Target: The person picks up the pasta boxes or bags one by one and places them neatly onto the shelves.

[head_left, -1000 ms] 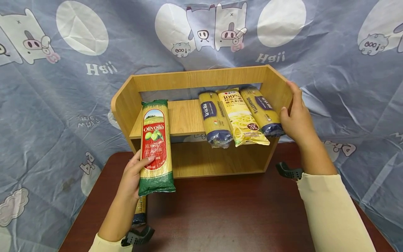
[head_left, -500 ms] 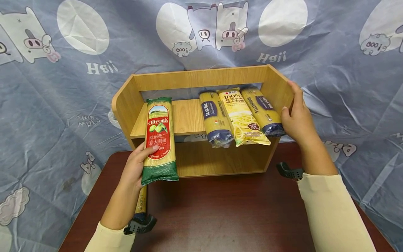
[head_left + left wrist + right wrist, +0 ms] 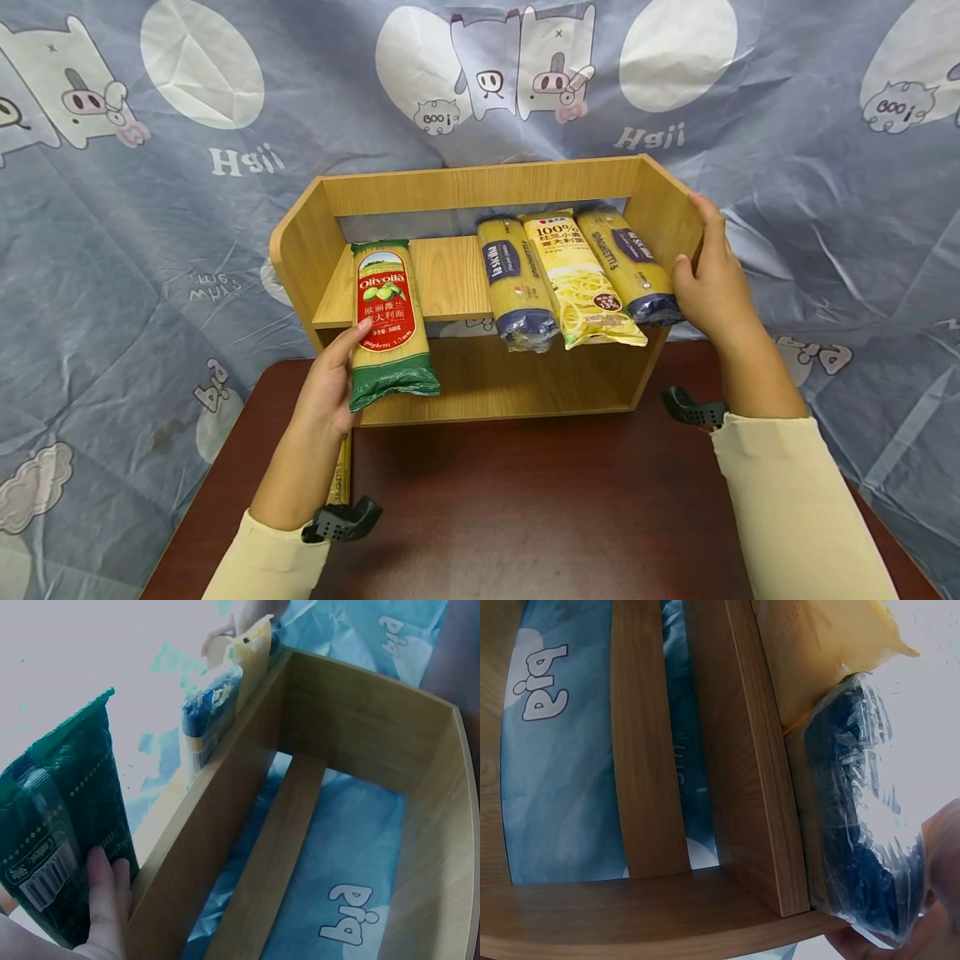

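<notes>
My left hand [image 3: 332,379] grips the red, green and yellow Olivoilà spaghetti pack [image 3: 390,325] by its left side, thumb on the front, at the left part of the wooden shelf's upper board [image 3: 453,279]. In the left wrist view the green end of the pack [image 3: 75,817] stands beside the board's edge, fingers against its underside. My right hand [image 3: 712,279] holds the shelf's right side panel [image 3: 663,212], near a blue-ended spaghetti pack [image 3: 630,262]. The right wrist view shows that pack's blue end [image 3: 866,817] close to my fingers.
A cream-yellow pasta pack [image 3: 577,279] and another blue-ended pack [image 3: 516,283] lie on the upper board, left of the rightmost one. Another yellow pack [image 3: 341,475] lies on the dark red table [image 3: 525,492], partly behind my left forearm. A printed cloth [image 3: 315,92] hangs behind the shelf.
My left hand has moved up and slightly right with the Olivoilà pack, whose lower end is now higher and over the shelf's front. The right hand keeps its hold on the side panel.
</notes>
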Available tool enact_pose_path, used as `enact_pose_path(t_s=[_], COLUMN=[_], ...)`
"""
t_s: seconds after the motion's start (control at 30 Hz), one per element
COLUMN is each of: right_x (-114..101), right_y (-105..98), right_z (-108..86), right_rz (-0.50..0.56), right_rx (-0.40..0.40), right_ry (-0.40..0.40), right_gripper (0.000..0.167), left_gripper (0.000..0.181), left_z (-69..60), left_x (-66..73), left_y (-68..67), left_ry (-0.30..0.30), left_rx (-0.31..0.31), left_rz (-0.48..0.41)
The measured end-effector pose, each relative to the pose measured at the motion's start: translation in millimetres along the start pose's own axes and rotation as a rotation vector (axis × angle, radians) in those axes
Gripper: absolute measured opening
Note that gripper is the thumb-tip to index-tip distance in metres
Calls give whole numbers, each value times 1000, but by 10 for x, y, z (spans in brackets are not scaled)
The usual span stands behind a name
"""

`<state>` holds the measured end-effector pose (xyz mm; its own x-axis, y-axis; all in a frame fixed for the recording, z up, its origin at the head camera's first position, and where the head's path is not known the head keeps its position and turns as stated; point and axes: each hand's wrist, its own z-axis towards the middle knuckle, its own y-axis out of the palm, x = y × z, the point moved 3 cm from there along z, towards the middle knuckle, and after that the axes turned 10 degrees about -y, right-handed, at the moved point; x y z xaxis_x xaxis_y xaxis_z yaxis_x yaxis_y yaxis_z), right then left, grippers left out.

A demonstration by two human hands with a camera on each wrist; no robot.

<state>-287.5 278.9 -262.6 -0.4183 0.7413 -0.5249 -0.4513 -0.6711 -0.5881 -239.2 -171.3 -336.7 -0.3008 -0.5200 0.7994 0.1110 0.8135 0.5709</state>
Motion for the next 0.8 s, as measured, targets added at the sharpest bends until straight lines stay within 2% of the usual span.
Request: enact_pose_path(t_s=[0.17, 0.27, 0.53, 0.8], right_x=[-1, -1, 4, -1], right_y=[5, 3, 12, 17], right_z=[0, -1, -3, -7], right_rz=[1, 2, -6, -5], right_rx=[-1, 2, -1, 4], right_ry=[-1, -3, -1, -5], right_gripper=[76, 76, 76, 77], left_gripper=[17, 17, 44, 61], left_z=[-61, -116, -341, -517], left_x=[-16, -38, -92, -140], left_y=[-19, -16, -35, 1], left_ry=[27, 42, 68, 143], left_rx=[-16, -19, 60, 77], left_rz=[39, 93, 256, 377])
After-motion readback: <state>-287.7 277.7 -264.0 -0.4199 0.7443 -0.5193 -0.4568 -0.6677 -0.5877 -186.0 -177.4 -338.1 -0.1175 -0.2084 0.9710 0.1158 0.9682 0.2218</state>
